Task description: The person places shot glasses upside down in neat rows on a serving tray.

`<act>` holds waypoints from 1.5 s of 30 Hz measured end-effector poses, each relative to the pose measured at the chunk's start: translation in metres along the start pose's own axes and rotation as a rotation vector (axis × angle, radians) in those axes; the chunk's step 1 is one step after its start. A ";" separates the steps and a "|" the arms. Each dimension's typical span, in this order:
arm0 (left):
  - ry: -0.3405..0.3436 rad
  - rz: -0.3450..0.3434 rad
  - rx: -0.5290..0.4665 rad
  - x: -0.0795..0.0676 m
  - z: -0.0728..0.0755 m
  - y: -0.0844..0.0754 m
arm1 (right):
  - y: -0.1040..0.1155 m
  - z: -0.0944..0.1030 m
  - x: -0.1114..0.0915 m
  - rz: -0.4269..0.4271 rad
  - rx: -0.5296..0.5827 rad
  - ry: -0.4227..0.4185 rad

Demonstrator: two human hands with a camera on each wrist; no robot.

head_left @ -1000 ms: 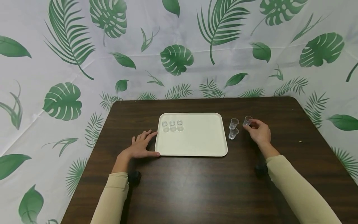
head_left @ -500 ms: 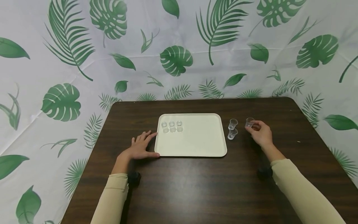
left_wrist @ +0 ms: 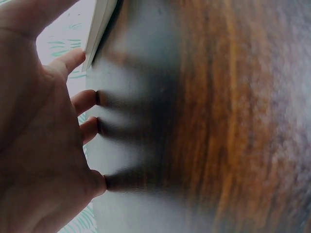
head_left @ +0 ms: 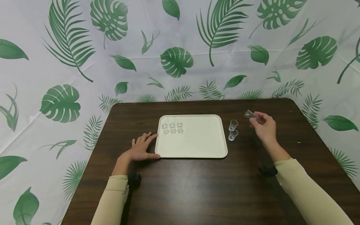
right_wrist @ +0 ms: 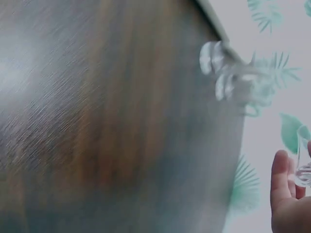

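My right hand pinches a small clear shot glass above the table's right part, tilted so its wide rim points left. In the right wrist view this shot glass shows partly, cut off by the frame edge. My left hand is spread at the left side of a cream tray, thumb at its front corner and index finger at its left edge. Three clear shot glasses stand upside down in a row at the tray's back left. Two more, one upright shot glass and a nearer one, stand right of the tray.
The dark wood-grain table reaches back to a white cloth backdrop printed with green leaves. The tray lies toward the table's back half. A tiny pale speck lies on the right of the table.
My right hand has raised the shot glass off the table and tipped it from upright toward its side, rim left. The left hand, tray and other glasses stay put.
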State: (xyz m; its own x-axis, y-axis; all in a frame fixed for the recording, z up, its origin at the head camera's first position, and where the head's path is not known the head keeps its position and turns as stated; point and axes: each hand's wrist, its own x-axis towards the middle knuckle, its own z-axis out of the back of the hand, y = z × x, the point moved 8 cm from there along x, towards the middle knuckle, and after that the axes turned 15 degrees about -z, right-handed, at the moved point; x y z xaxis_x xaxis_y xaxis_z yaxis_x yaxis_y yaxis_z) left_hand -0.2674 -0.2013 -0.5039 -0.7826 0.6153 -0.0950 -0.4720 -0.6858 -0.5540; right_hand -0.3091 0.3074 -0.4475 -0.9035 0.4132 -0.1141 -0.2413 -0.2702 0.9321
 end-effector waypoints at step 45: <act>-0.002 -0.009 0.009 -0.002 -0.002 0.006 | 0.043 -0.203 -0.073 0.478 -0.547 0.244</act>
State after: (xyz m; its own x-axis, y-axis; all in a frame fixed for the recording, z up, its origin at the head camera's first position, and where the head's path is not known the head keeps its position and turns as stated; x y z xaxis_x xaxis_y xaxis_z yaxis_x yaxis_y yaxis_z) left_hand -0.2674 -0.2058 -0.5084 -0.7792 0.6204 -0.0887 -0.4824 -0.6841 -0.5472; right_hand -0.3257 0.0894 -0.4686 -0.9910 -0.0432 0.1264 0.1113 -0.7897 0.6033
